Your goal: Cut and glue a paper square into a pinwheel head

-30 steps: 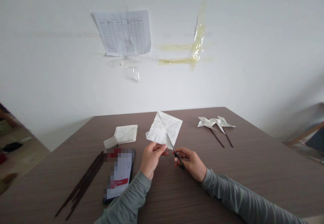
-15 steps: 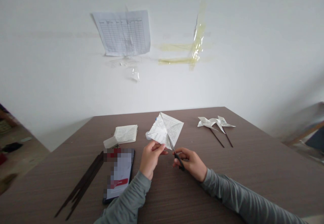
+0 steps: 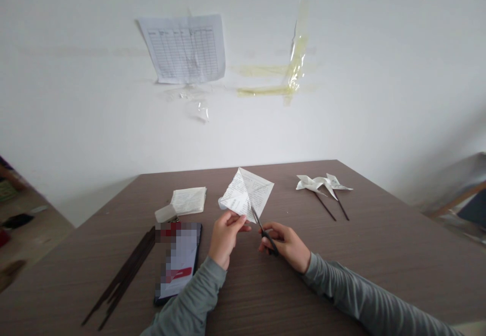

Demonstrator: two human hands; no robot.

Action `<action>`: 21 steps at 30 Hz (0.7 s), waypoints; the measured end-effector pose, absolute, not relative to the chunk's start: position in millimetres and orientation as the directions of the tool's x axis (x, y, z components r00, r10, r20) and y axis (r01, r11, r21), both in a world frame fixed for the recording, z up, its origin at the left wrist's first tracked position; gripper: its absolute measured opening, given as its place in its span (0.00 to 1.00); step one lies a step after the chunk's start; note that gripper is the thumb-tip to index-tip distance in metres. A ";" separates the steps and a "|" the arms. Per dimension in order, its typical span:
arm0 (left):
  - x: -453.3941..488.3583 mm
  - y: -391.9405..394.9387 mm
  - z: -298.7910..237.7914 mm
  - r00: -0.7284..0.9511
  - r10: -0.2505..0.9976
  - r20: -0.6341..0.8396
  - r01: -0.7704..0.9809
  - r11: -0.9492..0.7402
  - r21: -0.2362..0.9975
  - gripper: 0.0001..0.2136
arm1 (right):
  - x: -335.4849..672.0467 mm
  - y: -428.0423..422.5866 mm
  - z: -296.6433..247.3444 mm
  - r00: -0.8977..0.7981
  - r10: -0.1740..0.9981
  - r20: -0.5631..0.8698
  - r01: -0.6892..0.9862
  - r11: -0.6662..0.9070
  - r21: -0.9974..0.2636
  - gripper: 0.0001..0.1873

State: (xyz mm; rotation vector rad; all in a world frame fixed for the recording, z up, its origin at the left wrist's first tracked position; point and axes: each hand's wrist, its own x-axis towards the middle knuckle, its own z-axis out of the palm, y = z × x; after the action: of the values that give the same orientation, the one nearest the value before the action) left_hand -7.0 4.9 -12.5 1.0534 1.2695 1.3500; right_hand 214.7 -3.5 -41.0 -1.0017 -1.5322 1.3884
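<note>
A square of printed paper (image 3: 243,189) with diagonal crease lines is pinched at its lower corner by my left hand (image 3: 227,235). My right hand (image 3: 284,245) grips a pair of scissors (image 3: 269,241) by its black handles. The scissor blades lie at the paper's near corner, along a diagonal line toward the middle. Behind the paper's left edge, a whitish object (image 3: 221,203) is mostly hidden.
Two paper pinwheels (image 3: 322,183) on dark sticks lie at the right. Left of my hands are a stack of cut paper (image 3: 190,201), a small translucent piece (image 3: 166,213), a phone (image 3: 178,265) and a bundle of dark sticks (image 3: 127,275). A wall (image 3: 243,138) rises behind the table (image 3: 372,255).
The paper has shifted very slightly left. A blue spot behind its upper left edge is now covered. Both hands stay almost in the same place.
</note>
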 end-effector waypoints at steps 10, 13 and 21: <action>-10.9 9.0 -17.2 -0.227 0.974 -0.003 -0.068 -0.013 0.998 0.19 | 222.0 -4.9 -36.7 -0.375 0.927 0.031 0.056 0.057 -0.997 0.30; -12.2 8.7 -18.2 -0.243 0.970 0.002 -0.039 -0.011 0.999 0.17 | 224.8 -3.7 -38.7 -0.377 0.926 0.025 0.056 0.050 -0.997 0.28; -11.0 4.1 -16.0 -0.219 0.975 -0.037 0.061 0.051 0.997 0.11 | 232.8 -6.0 -31.1 -0.328 0.942 0.068 0.045 0.088 -0.995 0.25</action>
State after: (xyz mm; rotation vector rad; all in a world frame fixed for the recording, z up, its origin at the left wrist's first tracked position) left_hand -11.0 4.1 -16.0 1.1126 1.4408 1.3031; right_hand 232.8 -6.0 -31.1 -1.0170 -1.5320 1.3580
